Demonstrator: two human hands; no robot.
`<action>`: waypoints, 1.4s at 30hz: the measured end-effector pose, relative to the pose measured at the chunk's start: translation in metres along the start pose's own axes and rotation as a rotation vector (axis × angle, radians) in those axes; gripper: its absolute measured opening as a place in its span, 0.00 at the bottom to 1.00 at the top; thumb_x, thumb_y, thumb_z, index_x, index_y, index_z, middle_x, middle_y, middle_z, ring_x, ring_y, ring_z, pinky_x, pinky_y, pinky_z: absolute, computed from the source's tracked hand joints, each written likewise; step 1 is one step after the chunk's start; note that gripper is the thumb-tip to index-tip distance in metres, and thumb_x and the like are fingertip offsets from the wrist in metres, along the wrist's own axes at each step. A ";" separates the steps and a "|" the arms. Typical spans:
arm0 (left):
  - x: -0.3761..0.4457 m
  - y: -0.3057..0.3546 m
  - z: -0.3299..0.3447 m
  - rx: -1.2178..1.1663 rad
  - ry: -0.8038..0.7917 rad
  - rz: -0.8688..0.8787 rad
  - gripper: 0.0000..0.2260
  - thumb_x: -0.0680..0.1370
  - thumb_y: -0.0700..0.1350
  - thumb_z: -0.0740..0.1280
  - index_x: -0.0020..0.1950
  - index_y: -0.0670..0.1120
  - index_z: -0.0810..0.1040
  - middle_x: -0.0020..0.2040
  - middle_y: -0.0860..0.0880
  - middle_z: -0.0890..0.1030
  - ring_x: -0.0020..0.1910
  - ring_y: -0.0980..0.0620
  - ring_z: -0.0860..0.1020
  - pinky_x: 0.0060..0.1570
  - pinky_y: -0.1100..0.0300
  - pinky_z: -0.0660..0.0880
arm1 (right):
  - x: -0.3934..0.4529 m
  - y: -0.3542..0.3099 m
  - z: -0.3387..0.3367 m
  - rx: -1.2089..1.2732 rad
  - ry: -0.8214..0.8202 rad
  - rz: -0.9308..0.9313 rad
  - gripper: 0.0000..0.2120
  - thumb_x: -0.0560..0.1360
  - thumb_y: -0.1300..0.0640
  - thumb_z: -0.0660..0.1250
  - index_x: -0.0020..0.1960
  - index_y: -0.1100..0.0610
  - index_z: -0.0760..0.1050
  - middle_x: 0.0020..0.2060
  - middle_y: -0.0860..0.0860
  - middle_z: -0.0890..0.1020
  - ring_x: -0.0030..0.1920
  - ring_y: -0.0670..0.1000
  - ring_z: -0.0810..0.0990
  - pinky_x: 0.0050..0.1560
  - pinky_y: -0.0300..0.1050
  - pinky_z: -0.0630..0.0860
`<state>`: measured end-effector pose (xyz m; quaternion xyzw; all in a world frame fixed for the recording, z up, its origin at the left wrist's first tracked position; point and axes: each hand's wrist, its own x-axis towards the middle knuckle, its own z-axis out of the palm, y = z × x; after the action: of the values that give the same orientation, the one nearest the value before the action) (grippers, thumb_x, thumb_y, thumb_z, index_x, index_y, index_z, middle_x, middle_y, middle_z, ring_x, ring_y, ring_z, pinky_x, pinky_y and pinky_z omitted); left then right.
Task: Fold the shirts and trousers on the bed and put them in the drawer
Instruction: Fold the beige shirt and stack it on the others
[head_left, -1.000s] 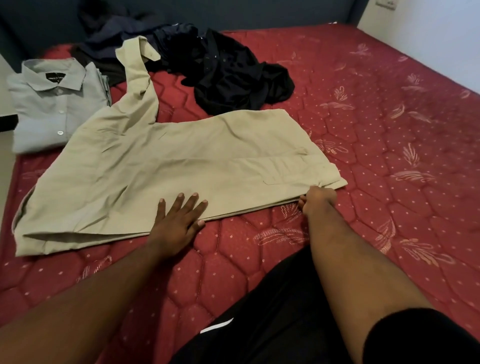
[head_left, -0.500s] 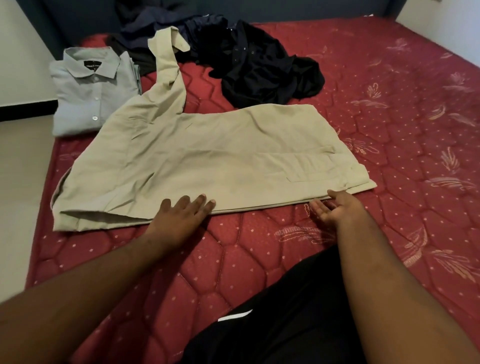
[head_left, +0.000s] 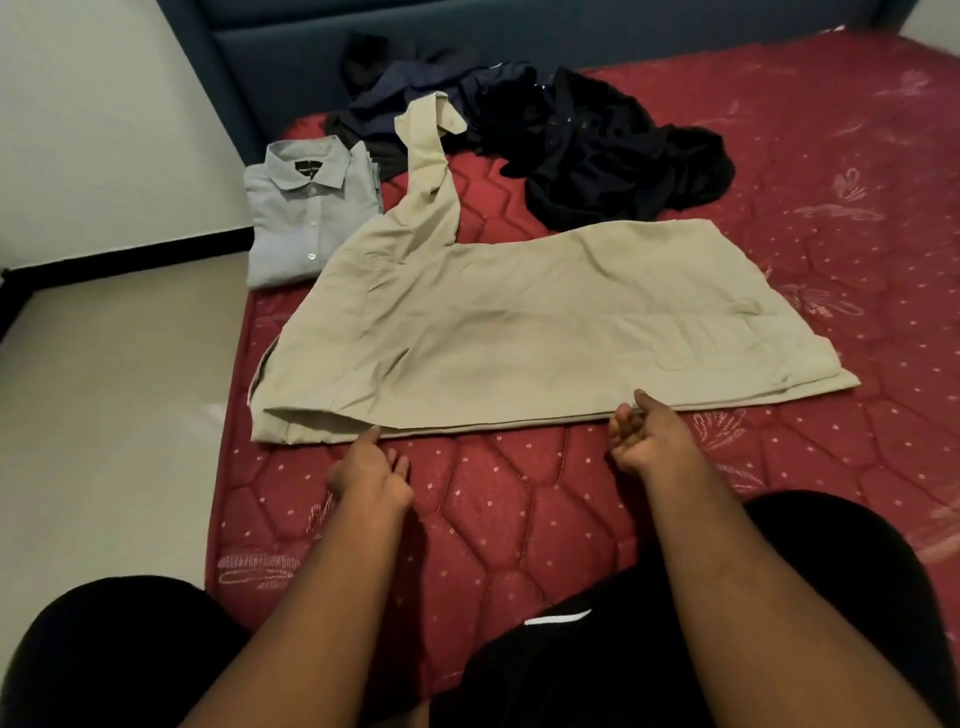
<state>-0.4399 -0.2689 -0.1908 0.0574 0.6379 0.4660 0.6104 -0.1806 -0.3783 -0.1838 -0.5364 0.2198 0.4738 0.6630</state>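
Beige trousers (head_left: 519, 332) lie flat across the red mattress (head_left: 519, 519), with one leg trailing up towards the headboard. My left hand (head_left: 370, 467) is at their near edge on the left, thumb touching the hem, fingers relaxed and holding nothing. My right hand (head_left: 644, 441) lies palm up at the near edge further right, fingertips at the cloth, not gripping. A folded grey shirt (head_left: 306, 218) sits at the bed's left edge. A heap of dark clothes (head_left: 571, 140) lies behind the trousers.
A dark blue headboard (head_left: 467, 41) runs along the far side. The pale floor (head_left: 104, 389) lies left of the bed, with a white wall and black skirting beyond. My black-clad knees are at the bottom of the view.
My left hand slid off the trousers to their near edge. My right hand let go of the waistband corner and moved left, now palm up. The camera shifted left.
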 end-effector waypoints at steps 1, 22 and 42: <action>0.005 0.004 0.002 -0.014 -0.018 -0.025 0.12 0.77 0.36 0.68 0.60 0.40 0.76 0.43 0.48 0.75 0.44 0.51 0.75 0.59 0.52 0.75 | 0.003 0.004 0.002 -0.018 0.026 -0.053 0.11 0.78 0.54 0.66 0.38 0.54 0.70 0.19 0.46 0.71 0.15 0.43 0.68 0.19 0.30 0.64; 0.011 0.016 -0.022 -0.124 -0.024 0.086 0.08 0.75 0.30 0.69 0.46 0.40 0.72 0.41 0.43 0.78 0.46 0.46 0.80 0.50 0.47 0.80 | -0.011 0.001 -0.014 -0.045 0.259 -0.232 0.14 0.76 0.66 0.66 0.33 0.58 0.69 0.23 0.50 0.72 0.19 0.45 0.65 0.22 0.37 0.62; 0.021 0.039 0.070 1.694 -0.408 1.186 0.22 0.83 0.55 0.54 0.77 0.56 0.60 0.79 0.51 0.55 0.78 0.46 0.50 0.71 0.40 0.53 | 0.023 -0.010 0.036 -1.799 -0.014 -1.126 0.22 0.80 0.46 0.58 0.73 0.47 0.65 0.74 0.47 0.64 0.76 0.51 0.55 0.73 0.56 0.53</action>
<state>-0.4058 -0.1971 -0.1673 0.8453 0.5101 0.0737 0.1409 -0.1692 -0.3358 -0.1847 -0.8514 -0.4955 0.0898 0.1470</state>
